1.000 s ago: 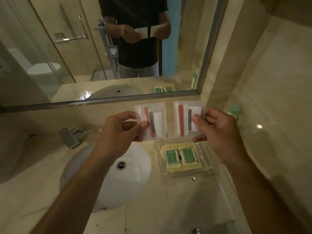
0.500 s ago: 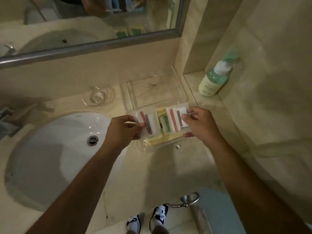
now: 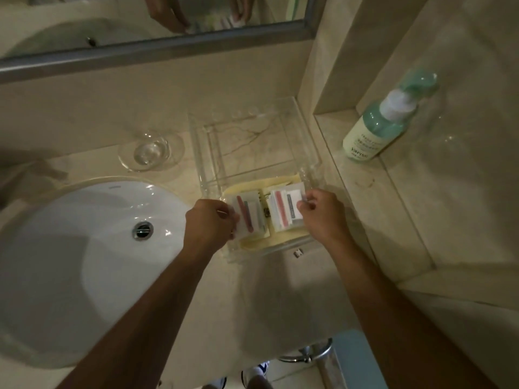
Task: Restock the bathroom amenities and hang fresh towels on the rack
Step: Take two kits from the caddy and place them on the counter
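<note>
The left hand (image 3: 209, 223) pinches a clear amenity sachet (image 3: 248, 217) by its edge, and the right hand (image 3: 323, 217) pinches a second sachet (image 3: 285, 210) the same way. Both sachets are held low over the near end of the clear acrylic tray (image 3: 202, 164), just above the yellow packets (image 3: 283, 238) lying in it. The tray sits on the marble worktop (image 3: 280, 299) beside the white basin (image 3: 70, 262), with a glass dish (image 3: 150, 150) behind the basin and a green pump bottle (image 3: 376, 124) on the ledge to the right.
</note>
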Motion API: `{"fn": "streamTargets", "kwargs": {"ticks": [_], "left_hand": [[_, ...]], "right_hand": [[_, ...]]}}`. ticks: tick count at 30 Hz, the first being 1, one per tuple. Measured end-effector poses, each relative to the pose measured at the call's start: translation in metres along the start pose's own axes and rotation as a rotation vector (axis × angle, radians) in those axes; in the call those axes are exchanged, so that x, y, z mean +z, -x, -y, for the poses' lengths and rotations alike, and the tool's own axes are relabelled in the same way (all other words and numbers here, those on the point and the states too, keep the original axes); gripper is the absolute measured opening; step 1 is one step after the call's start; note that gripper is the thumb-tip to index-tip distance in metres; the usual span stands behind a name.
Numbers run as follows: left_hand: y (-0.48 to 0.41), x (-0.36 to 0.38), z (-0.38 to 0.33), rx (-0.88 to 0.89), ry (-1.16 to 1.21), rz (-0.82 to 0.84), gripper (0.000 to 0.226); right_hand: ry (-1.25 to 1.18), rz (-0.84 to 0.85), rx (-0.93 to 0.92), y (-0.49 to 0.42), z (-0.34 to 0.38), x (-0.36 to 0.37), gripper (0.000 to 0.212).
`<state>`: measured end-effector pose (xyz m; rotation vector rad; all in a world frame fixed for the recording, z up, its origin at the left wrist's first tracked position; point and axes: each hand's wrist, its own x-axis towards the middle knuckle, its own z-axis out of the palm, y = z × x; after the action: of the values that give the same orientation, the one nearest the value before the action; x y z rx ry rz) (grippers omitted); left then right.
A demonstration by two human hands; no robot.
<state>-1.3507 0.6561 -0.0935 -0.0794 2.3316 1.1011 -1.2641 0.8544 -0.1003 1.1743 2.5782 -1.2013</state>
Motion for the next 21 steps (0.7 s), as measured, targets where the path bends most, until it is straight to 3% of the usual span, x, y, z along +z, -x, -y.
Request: {"fn": "streamTargets", "kwargs": {"ticks": [8,13,16,21], "left_hand": [[0.003,0.006,0.008,0.005,-0.090,-0.058,0.008],[0.004,0.011,0.008,0.011,-0.111,-0.105,0.024],[0.008,0.004,0.005,0.090,-0.175,-0.169,0.036],[0.025,-0.024,-0.008,0.198,-0.244,-0.213,0.026]], "right_hand": [[0.093,-0.075,-0.055,0.006,-0.001,0.010,0.018],[0.117,-0.112,-0.053,0.012,0.001,0.003,0.033],[0.197,-0.109,-0.059,0.020,0.005,-0.005,0.037],[0.252,-0.104,-0.130,0.035,0.026,-0.025,0.030]]}}
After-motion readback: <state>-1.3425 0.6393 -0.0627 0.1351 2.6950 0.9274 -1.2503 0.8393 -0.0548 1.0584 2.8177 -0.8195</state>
